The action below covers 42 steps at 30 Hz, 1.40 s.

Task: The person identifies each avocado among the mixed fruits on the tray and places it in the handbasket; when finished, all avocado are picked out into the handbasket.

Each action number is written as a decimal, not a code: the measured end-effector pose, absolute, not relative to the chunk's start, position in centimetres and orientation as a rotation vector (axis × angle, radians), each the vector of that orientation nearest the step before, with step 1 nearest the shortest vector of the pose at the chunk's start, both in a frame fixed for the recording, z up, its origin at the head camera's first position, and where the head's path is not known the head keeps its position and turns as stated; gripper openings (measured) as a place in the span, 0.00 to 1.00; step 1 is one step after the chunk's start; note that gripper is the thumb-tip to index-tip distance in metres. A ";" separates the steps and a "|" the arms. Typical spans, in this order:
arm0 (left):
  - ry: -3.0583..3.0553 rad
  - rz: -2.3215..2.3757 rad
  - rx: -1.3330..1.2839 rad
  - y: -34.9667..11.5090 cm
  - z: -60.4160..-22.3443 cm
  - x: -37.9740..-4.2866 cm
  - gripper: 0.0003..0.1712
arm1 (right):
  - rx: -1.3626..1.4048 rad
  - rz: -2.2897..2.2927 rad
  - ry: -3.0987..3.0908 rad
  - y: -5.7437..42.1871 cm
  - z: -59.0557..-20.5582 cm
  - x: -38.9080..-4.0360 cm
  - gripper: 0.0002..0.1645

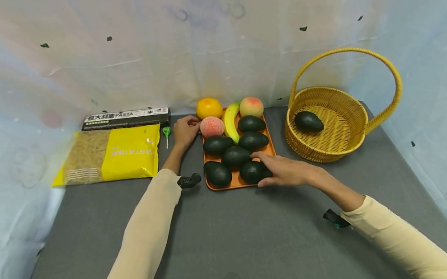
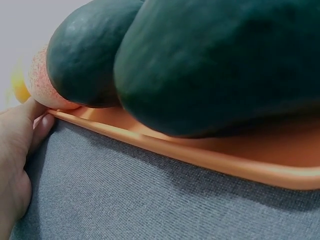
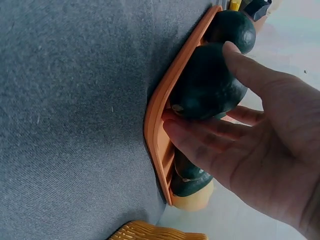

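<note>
An orange tray (image 1: 236, 184) bears several dark green avocados (image 1: 217, 174), a banana (image 1: 230, 123), a pink peach (image 1: 211, 127), a yellow-pink peach (image 1: 251, 107) and an orange (image 1: 209, 108). At its far left edge, my left hand (image 1: 186, 132) holds the rim beside the pink peach; in the left wrist view its fingertips (image 2: 44, 122) meet that rim. My right hand (image 1: 285, 169) grips the avocado (image 1: 251, 172) at the tray's near right corner. In the right wrist view, thumb and fingers lie on opposite sides of this avocado (image 3: 205, 82), which is over the tray.
Right of the tray stands a yellow wicker basket (image 1: 323, 154) with a tall handle and one avocado (image 1: 308, 122) inside. To the left lie a yellow pasta bag (image 1: 131, 153), a black-and-white pasta box (image 1: 127, 118) and a green lollipop (image 1: 166, 131). Pale sheeting hangs behind the grey table (image 1: 225, 234).
</note>
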<state>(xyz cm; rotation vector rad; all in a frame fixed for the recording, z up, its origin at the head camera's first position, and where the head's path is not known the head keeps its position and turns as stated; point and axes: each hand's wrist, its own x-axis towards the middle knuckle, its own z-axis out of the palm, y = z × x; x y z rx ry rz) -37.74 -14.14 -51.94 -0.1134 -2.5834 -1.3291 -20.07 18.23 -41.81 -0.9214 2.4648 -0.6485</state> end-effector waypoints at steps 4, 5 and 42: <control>-2.582 -1.319 -0.115 -14.0 -51.9 -37.8 0.16 | -0.929 -0.641 2.481 18.2 -41.8 -20.2 0.46; -2.584 -1.317 -0.109 -14.0 -51.9 -37.8 0.16 | -0.936 -0.634 2.484 18.2 -41.8 -20.2 0.45; -2.579 -1.330 -0.114 -14.2 -52.0 -38.0 0.15 | -1.049 -0.632 2.595 18.3 -41.3 -20.4 0.37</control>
